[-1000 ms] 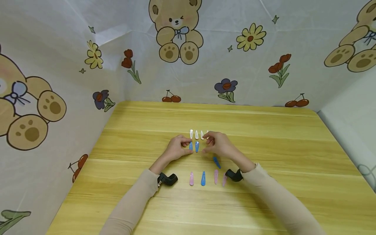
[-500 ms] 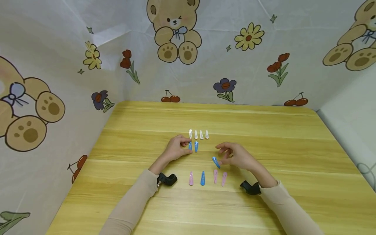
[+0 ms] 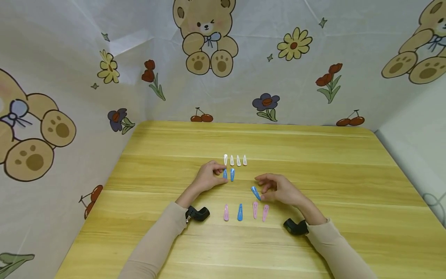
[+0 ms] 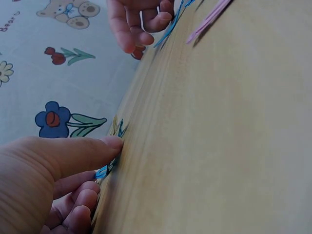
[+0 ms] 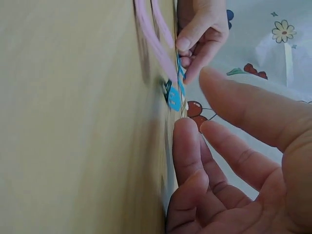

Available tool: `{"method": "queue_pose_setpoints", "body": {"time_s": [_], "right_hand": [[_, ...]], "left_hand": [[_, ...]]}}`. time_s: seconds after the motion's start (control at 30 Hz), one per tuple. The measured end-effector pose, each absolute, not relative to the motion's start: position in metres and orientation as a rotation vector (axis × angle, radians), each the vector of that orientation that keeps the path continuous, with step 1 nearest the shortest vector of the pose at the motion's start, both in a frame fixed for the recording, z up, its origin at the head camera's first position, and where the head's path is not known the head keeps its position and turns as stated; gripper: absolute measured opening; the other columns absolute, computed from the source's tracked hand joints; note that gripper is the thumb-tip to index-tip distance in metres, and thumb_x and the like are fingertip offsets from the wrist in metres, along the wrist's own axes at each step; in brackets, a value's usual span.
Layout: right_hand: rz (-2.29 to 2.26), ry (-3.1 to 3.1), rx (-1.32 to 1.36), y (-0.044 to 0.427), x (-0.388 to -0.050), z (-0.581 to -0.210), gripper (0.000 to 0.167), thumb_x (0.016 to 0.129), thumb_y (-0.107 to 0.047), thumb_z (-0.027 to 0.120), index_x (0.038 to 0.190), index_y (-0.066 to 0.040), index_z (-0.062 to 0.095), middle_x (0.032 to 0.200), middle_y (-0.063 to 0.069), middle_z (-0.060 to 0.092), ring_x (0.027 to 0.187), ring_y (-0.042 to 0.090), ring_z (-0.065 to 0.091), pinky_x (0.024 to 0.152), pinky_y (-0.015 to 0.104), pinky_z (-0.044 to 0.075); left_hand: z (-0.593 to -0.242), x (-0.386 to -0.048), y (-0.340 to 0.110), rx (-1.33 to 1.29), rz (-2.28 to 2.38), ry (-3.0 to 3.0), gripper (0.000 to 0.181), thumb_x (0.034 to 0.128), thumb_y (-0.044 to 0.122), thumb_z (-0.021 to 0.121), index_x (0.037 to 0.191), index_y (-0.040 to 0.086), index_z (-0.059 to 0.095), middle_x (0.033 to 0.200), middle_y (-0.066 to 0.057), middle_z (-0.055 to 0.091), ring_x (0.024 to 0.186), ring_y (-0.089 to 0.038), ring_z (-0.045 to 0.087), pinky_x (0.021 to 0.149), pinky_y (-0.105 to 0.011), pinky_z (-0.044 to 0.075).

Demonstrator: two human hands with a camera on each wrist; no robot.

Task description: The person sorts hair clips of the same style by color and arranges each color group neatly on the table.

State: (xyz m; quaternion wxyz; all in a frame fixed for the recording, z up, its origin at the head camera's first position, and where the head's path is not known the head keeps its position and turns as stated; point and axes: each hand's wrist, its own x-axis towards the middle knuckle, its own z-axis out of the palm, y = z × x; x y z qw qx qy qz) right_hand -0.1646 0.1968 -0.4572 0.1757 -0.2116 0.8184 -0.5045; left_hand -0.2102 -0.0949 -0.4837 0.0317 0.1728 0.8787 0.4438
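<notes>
white clips (image 3: 238, 161): 4 | blue clips (image 3: 240, 212): 4 | pink clips (image 3: 255, 210): 3

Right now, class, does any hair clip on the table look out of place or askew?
Yes, two. The slanted blue clip by the right hand lies apart from the rows, at an angle to most clips. The near-row blue clip is odd by colour: its neighbours are pink clips.

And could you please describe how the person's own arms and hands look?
The left sleeve and right sleeve are both long, plain and beige. The left hand has a black, bent device worn at its wrist; the right hand has a similar black device. Both hands are gloveless.
</notes>
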Motion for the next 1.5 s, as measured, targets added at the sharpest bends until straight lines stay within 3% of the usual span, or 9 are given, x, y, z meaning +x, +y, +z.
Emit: {"method": "queue_pose_setpoints", "body": {"time_s": [0.3,0.63,1.13,1.5], "right_hand": [[-1.329,2.38,-0.7,0.196,-0.164,-0.463,0.055,0.078,-0.003,0.079,0.129,0.0,0.059,0.101,0.014,0.062,0.087,0.024,0.056,0.067,0.02,0.041],[-1.321,2.381,-0.797,0.196,-0.162,-0.469,0.056,0.078,-0.007,0.081,0.13,-0.002,0.06,0.106,0.014,0.057,0.086,0.024,0.05,0.064,0.021,0.037],[-1.268,2.392,-0.816,0.194,-0.163,-0.471,0.05,0.08,-0.006,0.078,0.128,-0.002,0.062,0.115,0.013,0.055,0.088,0.02,0.046,0.066,0.02,0.039],[-1.229,2.432,-0.788,0.192,-0.162,-0.466,0.046,0.079,-0.005,0.079,0.123,-0.004,0.064,0.105,0.012,0.057,0.085,0.019,0.049,0.067,0.022,0.039]], "left_hand": [[-0.485,-0.209,-0.095,0.567,1.384,2.719,0.045,0.0723,0.012,0.086,0.113,0.001,0.072,0.086,-0.002,0.058,0.078,-0.013,0.052,0.071,-0.023,0.045],[-0.483,-0.21,-0.094,0.521,1.393,2.697,0.045,0.0722,0.012,0.086,0.114,0.003,0.073,0.086,-0.003,0.059,0.078,-0.012,0.051,0.071,-0.022,0.044],[-0.485,-0.211,-0.095,0.516,1.369,2.711,0.045,0.0723,0.012,0.086,0.114,0.004,0.073,0.087,-0.002,0.059,0.078,-0.012,0.052,0.072,-0.022,0.044],[-0.483,-0.21,-0.094,0.52,1.363,2.715,0.044,0.0727,0.012,0.086,0.114,0.004,0.073,0.086,-0.003,0.059,0.078,-0.012,0.051,0.071,-0.023,0.043]]}}
